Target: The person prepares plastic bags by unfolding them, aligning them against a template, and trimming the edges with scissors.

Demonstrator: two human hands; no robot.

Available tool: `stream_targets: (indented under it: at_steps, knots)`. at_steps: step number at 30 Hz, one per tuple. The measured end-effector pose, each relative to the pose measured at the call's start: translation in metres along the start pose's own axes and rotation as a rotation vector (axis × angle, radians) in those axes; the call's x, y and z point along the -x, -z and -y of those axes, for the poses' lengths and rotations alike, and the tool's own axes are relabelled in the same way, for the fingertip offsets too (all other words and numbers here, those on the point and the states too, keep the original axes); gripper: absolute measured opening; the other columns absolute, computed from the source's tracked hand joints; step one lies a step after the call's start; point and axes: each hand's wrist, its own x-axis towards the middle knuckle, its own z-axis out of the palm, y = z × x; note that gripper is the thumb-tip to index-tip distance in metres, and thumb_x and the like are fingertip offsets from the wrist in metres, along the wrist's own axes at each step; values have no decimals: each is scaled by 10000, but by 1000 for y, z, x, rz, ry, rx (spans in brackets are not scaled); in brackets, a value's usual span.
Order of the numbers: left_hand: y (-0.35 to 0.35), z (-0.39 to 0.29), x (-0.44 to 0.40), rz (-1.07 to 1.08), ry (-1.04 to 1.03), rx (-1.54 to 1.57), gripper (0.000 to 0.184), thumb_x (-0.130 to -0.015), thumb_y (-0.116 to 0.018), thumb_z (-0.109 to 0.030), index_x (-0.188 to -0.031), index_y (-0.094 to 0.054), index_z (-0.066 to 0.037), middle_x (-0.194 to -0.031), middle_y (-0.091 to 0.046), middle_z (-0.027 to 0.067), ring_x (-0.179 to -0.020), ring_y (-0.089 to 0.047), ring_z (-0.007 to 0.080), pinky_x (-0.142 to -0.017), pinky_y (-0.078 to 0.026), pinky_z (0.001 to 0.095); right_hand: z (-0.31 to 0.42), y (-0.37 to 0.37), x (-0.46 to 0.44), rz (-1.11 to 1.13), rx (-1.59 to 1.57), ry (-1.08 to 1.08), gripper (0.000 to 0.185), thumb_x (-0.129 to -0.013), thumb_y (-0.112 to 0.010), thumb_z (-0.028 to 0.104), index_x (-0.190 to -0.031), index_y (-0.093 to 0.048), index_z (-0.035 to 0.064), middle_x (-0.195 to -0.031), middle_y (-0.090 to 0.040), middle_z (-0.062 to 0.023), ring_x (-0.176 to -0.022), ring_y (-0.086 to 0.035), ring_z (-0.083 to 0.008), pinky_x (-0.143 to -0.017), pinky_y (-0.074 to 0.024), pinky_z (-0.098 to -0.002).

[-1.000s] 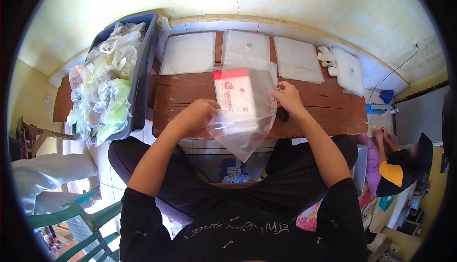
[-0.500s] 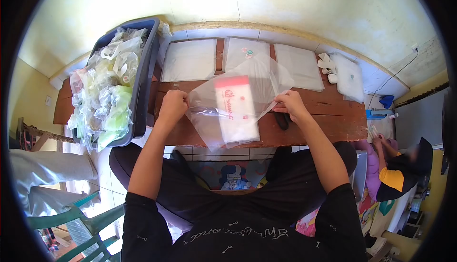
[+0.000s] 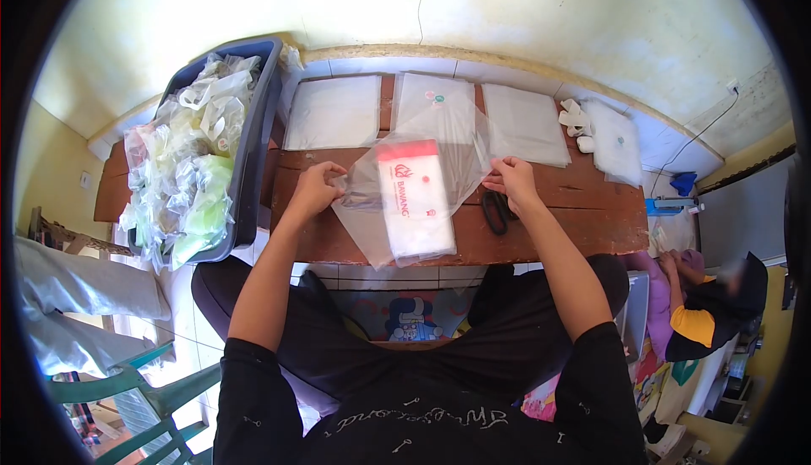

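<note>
My left hand [image 3: 318, 189] pinches the left corner of a clear plastic sheet [image 3: 359, 227]; whether it is a single sheet or a flat bag I cannot tell. On the opposite side, my right hand [image 3: 515, 182] has its thumb and fingers closed on the sheet's right edge. Beneath or inside the clear plastic is a white pack [image 3: 429, 233] with a red band and the red word "BAWANG", near the table's front edge. Black scissor handles [image 3: 497, 213] lie just below my right fingers.
Several flat stacks of clear plastic [image 3: 334, 114] line the back of the brown wooden table [image 3: 583, 220]. At left, a dark tub [image 3: 247, 212] is heaped with crumpled bags. White rolled pieces [image 3: 576, 123] sit back right. Another person [image 3: 710, 313] is at far right.
The sheet has come down flatter and its top corner has dropped. My left hand has shifted slightly right, and the scissor handles show more fully.
</note>
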Motion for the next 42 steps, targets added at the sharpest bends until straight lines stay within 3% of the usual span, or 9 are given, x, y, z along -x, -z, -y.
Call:
stream_targets:
  at_steps: [7,10,17,23,26,31,35,38,42]
  knots:
    - [1,-11,-1,-265,10,113,321,-788,-709,-16,-1104,-652,-21,-718,-657,51,-587,-623,109,-530,-471,249,16,1,-4,-166,-232,157,116,-873,-576,44,-769,-530,20,-772,-570,-56,-694,-618,-162,-648,-599,-330]
    - [-15,-18,-1,-260,249,621,453,-823,-698,-42,-1249,-546,-7,-802,-676,67,-613,-639,120,-542,-484,244,21,0,5,-234,-297,229,160,-872,-577,47,-726,-510,49,-763,-545,-28,-734,-594,-145,-693,-598,-335]
    - [-43,-9,7,-71,210,663,584,-850,-672,-7,-1360,-388,-19,-996,-670,131,-759,-673,180,-630,-568,308,13,14,3,-284,-293,199,67,-899,-584,59,-836,-567,42,-868,-604,-35,-812,-636,-152,-764,-578,-307]
    - [-51,-3,-1,-187,197,696,599,-841,-664,38,-1377,-412,-53,-930,-668,113,-790,-666,168,-640,-561,294,12,2,21,-328,114,689,100,-912,-594,75,-827,-546,52,-839,-581,-6,-824,-625,-116,-749,-528,-258]
    - [-48,0,-3,-206,122,629,607,-841,-662,49,-1388,-421,-59,-853,-659,92,-697,-639,140,-595,-535,273,18,-10,33,-311,-102,579,87,-852,-633,40,-840,-547,33,-747,-533,5,-708,-550,-109,-687,-517,-262]
    - [-24,1,-10,-48,44,235,710,-807,-680,74,-1441,-392,-65,-709,-620,53,-585,-574,109,-515,-461,262,16,4,23,-301,-211,38,326,-802,-663,-5,-1088,-506,9,-859,-607,-65,-800,-676,-223,-638,-576,-329]
    - [-6,-5,-8,67,80,232,728,-788,-695,74,-1437,-395,-60,-703,-621,42,-576,-564,87,-505,-453,246,4,28,6,-192,-127,9,361,-795,-665,-17,-1120,-507,0,-912,-628,-98,-780,-678,-224,-612,-589,-339]
    - [1,-10,-4,52,44,19,714,-767,-714,16,-1418,-430,-50,-769,-672,112,-656,-642,200,-613,-521,343,0,40,1,-274,-76,3,323,-783,-673,-31,-1086,-566,-5,-874,-650,-91,-704,-668,-211,-573,-571,-316]
    - [-8,-22,6,-398,-250,-557,712,-796,-741,-128,-1421,-410,-43,-1171,-597,228,-1087,-584,346,-931,-458,458,13,50,2,-69,489,94,181,-763,-720,10,-923,-644,-23,-765,-679,-104,-637,-668,-178,-555,-545,-294]
